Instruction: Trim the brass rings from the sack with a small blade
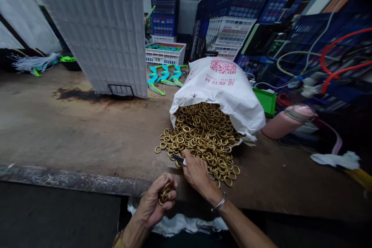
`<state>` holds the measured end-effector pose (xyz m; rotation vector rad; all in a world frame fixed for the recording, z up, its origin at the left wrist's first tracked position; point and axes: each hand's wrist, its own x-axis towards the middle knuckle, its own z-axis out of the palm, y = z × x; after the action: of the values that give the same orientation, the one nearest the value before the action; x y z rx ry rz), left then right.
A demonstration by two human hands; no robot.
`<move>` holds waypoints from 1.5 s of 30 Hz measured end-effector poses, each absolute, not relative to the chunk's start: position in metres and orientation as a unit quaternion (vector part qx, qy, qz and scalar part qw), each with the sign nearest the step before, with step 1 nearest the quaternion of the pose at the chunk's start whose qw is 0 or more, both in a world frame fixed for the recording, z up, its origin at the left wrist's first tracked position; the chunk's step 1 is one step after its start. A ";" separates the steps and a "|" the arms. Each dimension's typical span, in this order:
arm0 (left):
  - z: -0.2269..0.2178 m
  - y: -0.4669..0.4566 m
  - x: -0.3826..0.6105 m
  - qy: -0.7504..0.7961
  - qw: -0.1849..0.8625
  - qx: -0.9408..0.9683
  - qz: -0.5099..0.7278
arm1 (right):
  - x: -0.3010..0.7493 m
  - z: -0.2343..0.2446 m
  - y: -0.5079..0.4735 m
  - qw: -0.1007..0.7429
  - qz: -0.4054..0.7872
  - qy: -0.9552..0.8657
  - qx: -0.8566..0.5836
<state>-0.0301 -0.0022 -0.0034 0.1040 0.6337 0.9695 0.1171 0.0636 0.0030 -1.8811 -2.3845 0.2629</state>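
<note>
My left hand [157, 201] is closed around several gold-coloured rings [165, 193] just in front of the table's edge. A slim tool with a dark flat blade [178, 159] is gripped in my right hand [196, 172]; its handle is mostly hidden by the fingers. That blade points left, over the near side of a heap of gold-coloured rings [203, 135]. The heap spills from the mouth of a white woven sack [223, 85] lying on its side, with red print on it. Both hands are close together, with a small gap between them.
A tall white padded panel [116, 38] stands on the wooden table [72, 135] at the left. Behind the sack lie several teal and green toy bows [165, 74] and a white crate [167, 56]. A pink cylinder [287, 122] and red hose [328, 62] are at the right.
</note>
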 end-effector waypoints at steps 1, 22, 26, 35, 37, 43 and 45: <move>-0.003 -0.001 -0.030 0.298 0.834 0.046 0.461 | 0.119 0.004 0.064 0.058 0.099 -0.780 -0.616; -0.006 0.037 -0.020 0.409 0.751 0.098 0.509 | 0.134 -0.005 0.070 0.303 0.488 -0.602 -0.555; -0.008 0.040 -0.018 0.425 0.744 0.115 0.503 | 0.135 -0.007 0.072 0.316 0.497 -0.591 -0.552; -0.005 0.041 -0.009 0.441 0.737 0.212 0.466 | 0.131 0.005 0.069 0.326 0.498 -0.607 -0.526; -0.005 0.041 -0.008 0.440 0.738 0.221 0.462 | 0.130 0.008 0.068 0.322 0.503 -0.608 -0.524; -0.004 0.040 -0.005 0.472 0.700 0.297 0.447 | 0.129 0.011 0.070 0.298 0.500 -0.610 -0.537; -0.003 0.038 -0.005 0.486 0.688 0.315 0.438 | 0.129 0.011 0.071 0.291 0.486 -0.616 -0.547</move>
<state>-0.0047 0.0382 -0.0032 0.7051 1.0876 0.9800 0.1291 0.0709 0.0109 -1.4576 -1.6428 1.2959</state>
